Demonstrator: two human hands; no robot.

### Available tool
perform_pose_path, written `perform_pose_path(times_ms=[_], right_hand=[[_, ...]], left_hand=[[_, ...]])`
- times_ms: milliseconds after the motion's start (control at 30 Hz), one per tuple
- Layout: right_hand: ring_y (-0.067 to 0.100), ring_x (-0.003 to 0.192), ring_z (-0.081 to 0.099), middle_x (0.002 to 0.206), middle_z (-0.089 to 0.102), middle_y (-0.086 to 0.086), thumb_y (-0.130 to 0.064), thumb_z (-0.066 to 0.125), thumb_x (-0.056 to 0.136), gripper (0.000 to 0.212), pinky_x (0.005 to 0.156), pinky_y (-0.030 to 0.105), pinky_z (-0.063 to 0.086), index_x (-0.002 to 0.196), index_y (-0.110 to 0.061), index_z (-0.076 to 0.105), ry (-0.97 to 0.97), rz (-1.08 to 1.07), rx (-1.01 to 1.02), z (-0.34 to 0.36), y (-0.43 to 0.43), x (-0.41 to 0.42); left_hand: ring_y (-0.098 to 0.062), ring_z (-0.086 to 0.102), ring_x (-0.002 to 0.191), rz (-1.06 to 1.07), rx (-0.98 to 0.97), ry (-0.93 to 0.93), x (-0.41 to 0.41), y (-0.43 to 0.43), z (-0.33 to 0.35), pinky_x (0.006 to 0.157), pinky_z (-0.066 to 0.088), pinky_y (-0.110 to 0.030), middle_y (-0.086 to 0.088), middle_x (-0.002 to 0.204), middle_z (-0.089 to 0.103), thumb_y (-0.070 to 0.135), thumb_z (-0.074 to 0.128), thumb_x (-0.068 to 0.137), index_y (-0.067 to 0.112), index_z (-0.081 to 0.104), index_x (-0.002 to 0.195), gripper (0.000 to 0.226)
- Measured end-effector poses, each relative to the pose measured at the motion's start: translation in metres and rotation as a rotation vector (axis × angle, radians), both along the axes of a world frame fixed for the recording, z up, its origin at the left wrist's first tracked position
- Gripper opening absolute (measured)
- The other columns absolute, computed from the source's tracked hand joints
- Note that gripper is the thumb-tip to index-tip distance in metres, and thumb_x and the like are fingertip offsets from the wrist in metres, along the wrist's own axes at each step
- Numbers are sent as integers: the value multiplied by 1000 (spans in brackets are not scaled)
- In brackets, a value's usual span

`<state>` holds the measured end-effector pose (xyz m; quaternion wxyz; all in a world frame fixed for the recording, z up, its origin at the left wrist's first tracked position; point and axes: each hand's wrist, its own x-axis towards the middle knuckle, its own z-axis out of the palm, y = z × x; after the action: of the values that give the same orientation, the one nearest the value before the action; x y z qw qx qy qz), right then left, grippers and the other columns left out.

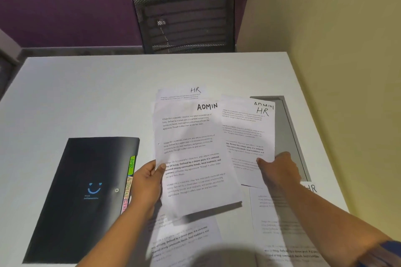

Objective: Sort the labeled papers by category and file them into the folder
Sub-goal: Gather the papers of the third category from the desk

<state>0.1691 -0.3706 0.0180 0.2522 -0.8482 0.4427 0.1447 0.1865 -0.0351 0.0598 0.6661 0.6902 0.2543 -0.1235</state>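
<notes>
1. Fingers of the left hand [149, 176] pinch the ADMIN sheet [195, 154]; the right hand [278, 169] pinches the HR sheet [249, 134].
2. Both hover above the table [86, 93], the folder [82, 197] lying closed left.
3. Keep labels readable; lay each on its own pile.

Dim, soft overhead light; wide-angle edge warp; blurred papers [195, 154], dark shadows beneath.

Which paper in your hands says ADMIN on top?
The front sheet in the left hand, the ADMIN paper. The right hand holds a front sheet marked HR.
</notes>
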Motion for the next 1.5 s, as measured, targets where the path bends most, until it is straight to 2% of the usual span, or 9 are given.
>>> perform_pose_path(times_ms=[200,367,500,700,833,1033,1200,1367,1500], right_hand=[[17,59,56,76,66,6,-30,76,83,31,50,22,41,77,-5,58,-59,-78,182,1,-1,12],[20,56,57,66,63,5,-12,68,75,10,51,22,40,71,-5,62,-67,-135,164,8,4,21],[25,61,56,69,59,5,5,61,73,21,57,26,44,66,-13,52,-272,-302,220,9,6,18],[21,75,67,91,73,1,-8,65,85,16,72,32,58,88,-19,76,-353,-281,229,16,-14,9],[25,78,61,92,61,2,-7,76,81,26,69,29,45,100,-13,59,-358,-277,126,26,-22,3],[27,70,63,79,69,6,-36,67,91,27,59,28,46,77,-13,62,-247,-179,111,32,-33,0],[28,69,60,77,66,5,-16,57,95,15,56,25,40,86,-17,69,-214,-18,-60,46,-46,-10],[30,60,56,64,61,5,-18,54,94,25,51,29,42,71,-15,63,-306,52,-279,74,-58,-23],[31,64,55,71,66,10,-14,52,96,22,57,30,41,92,-13,73,-466,78,-324,95,-69,-33]], left_hand=[[-9,74,73,28,-25,18,3,-4,-4,61,57,-17,3,86,79,3,58,97,8,71,107,18],[-21,73,85,23,-45,27,2,-6,-9,83,60,-37,-2,92,79,6,59,96,7,71,111,19],[-13,73,74,30,-63,11,0,-6,-7,68,61,-25,0,87,79,5,59,96,10,72,105,16],[-20,73,82,29,-58,20,-2,-2,-9,73,58,-28,-5,93,78,7,61,95,9,72,110,19],[-21,70,89,23,-58,0,-4,-4,-8,80,59,-27,-9,101,75,5,60,95,4,69,116,23],[-28,70,97,15,-68,-8,-8,-6,-5,92,55,-40,-13,107,75,5,59,96,4,68,117,23],[-34,70,102,5,-53,-6,-15,-5,-3,99,50,-53,-15,106,75,6,60,96,5,70,115,21],[-36,70,100,7,-60,-32,-27,-7,13,96,52,-50,-16,103,75,4,59,96,3,70,113,21],[-32,71,98,-6,-54,-60,-37,-9,22,91,56,-40,-15,105,75,2,59,96,2,70,113,21]])
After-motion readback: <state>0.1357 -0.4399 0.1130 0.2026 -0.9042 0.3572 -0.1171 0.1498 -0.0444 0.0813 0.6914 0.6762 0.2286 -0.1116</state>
